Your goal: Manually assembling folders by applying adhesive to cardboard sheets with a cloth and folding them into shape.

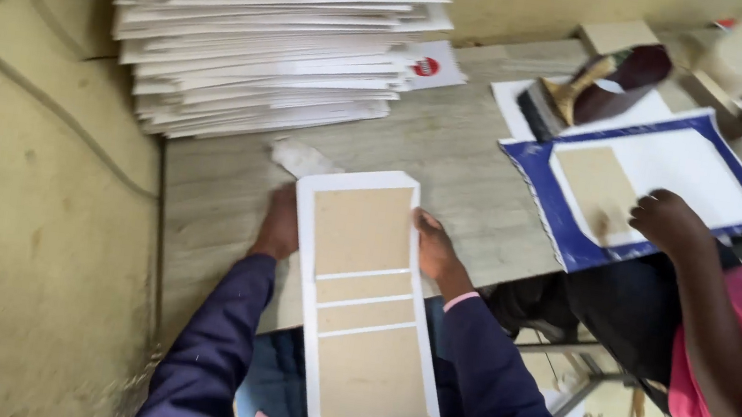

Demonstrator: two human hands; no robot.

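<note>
Both hands, left hand (279,224) and right hand (435,248), grip white-edged board panel (366,302).

**A:** What colours are on the piece between the hands?

**B:** The book cover (365,307) is white, with four tan-brown greyboard panels set apart by thin white lines. The left hand (279,224) and right hand (435,248) come out of dark navy sleeves; a pink cuff shows at the right wrist.

**A:** And around it?

**B:** The tabletop (453,153) is pale grey wood grain. A stack of white sheets (269,36) lies on it. A co-worker's sheet (648,181) is white with a royal blue border and a tan panel; that person wears pink. The wall (20,222) is dull yellow.
</note>
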